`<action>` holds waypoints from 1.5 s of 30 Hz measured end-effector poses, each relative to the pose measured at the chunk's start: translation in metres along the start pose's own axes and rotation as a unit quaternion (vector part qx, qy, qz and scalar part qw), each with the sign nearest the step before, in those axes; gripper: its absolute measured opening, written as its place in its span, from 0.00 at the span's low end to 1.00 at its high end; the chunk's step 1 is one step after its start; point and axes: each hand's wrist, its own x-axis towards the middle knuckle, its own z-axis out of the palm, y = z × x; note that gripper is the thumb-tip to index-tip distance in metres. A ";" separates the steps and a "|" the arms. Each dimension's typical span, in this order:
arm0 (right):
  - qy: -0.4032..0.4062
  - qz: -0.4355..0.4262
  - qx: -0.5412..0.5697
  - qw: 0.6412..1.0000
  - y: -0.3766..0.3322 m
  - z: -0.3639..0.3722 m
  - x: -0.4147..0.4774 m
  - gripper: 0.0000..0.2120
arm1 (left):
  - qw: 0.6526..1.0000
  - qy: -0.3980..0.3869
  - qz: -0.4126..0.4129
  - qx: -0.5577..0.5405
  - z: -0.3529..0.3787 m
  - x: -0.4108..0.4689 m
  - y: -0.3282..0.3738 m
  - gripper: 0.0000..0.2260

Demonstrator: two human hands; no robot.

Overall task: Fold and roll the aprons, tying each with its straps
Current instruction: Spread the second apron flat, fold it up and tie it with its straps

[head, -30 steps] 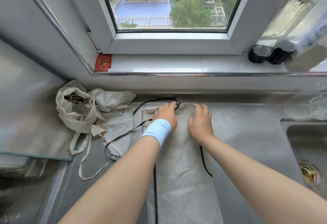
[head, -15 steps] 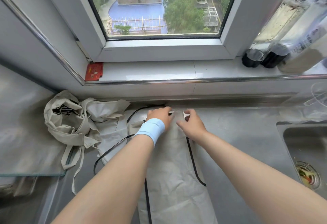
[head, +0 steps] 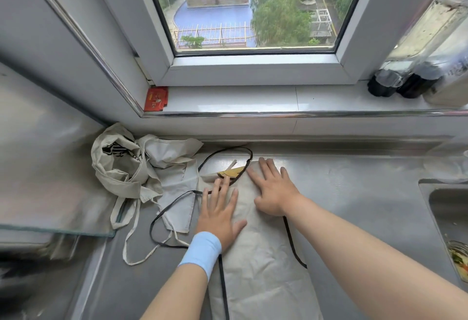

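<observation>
A beige apron (head: 263,269) with black trim lies folded into a long strip on the steel counter, running from the near edge toward the window. My left hand (head: 219,212), with a blue wristband, presses flat on its upper left part. Fingers spread, my right hand (head: 272,189) rests flat on the strip's far end. A yellow printed patch (head: 229,173) shows at the apron's top, just beyond my left fingertips. Its black strap (head: 228,151) loops toward the back wall and another black strap (head: 162,218) curls off to the left.
A crumpled heap of beige aprons (head: 131,165) with pale ties lies at the left, beside a glass stove top (head: 50,193). A sink (head: 453,223) sits at the right. Dark-capped bottles (head: 402,83) and a red packet (head: 155,98) stand on the window sill.
Both hands went from gripping the apron's far end with curled fingers to lying flat on it. My left hand slid back toward me, and the yellow patch now shows.
</observation>
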 end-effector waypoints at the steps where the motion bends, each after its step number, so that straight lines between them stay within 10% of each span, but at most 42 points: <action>1: -0.007 0.003 -0.017 1.000 -0.002 0.002 0.002 0.41 | 1.000 0.005 -0.002 0.000 0.006 -0.011 -0.005 0.38; 11: 0.192 -0.053 -0.016 0.980 -0.039 0.061 -0.052 0.29 | 0.999 -0.002 -0.017 -0.051 0.023 -0.057 -0.007 0.29; 18: 0.118 -0.094 -0.040 0.988 -0.005 0.084 -0.084 0.31 | 0.995 -0.087 -0.036 -0.019 0.003 -0.042 0.016 0.43; 27: 0.084 -0.073 -0.092 0.989 -0.014 0.080 -0.126 0.32 | 0.995 0.080 0.041 -0.044 0.021 -0.116 0.070 0.11; 32: 0.072 -0.117 -0.082 0.987 -0.010 0.128 -0.187 0.33 | 0.997 -0.061 0.004 -0.049 0.038 -0.173 0.089 0.35; 45: 0.087 -0.156 -0.076 0.981 -0.009 0.151 -0.287 0.24 | 0.985 -0.151 0.067 0.053 0.028 -0.271 0.160 0.50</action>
